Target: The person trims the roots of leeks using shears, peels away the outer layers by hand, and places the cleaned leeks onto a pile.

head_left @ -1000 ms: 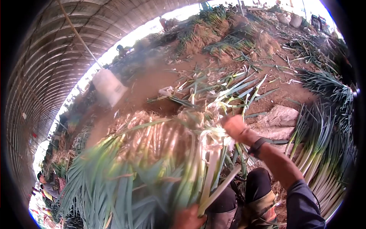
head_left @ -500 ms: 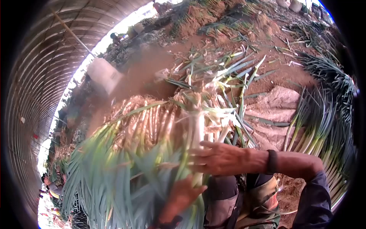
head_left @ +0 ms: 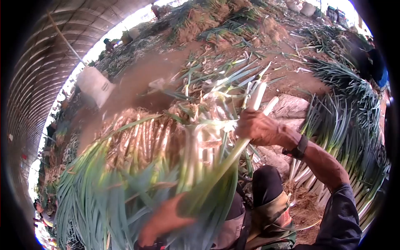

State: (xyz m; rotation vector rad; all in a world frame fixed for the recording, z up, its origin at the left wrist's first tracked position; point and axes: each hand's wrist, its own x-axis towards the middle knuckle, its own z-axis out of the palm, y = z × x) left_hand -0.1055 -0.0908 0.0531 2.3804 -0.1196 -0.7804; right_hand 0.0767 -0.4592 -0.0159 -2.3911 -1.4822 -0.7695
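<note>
My right hand (head_left: 262, 128) is closed around green onions (head_left: 257, 95), raised above the pile. Two white ends stick up past my fist, one thick and one thinner, while the green leaves slant down to the lower left. Low over those leaves is my left hand (head_left: 166, 221), smeared by motion, its fingers not clear. A wide row of unpeeled green onions (head_left: 135, 139) lies to the left, with brown roots at the far end and leaves toward me. Beside it, nearer the middle, cleaner white stalks (head_left: 204, 146) lie among loose peelings.
To the right, trimmed green onions (head_left: 337, 125) lie in a spread row beside a tan sack (head_left: 289, 108). Stripped leaves (head_left: 233, 75) litter the soil ahead. A white sack (head_left: 95, 85) stands at the back left, and more onion heaps (head_left: 208, 21) lie further off.
My right hand has risen from the pile and moved right, now gripping green onions with white ends up. My left hand has shifted down and left across the leaves.
</note>
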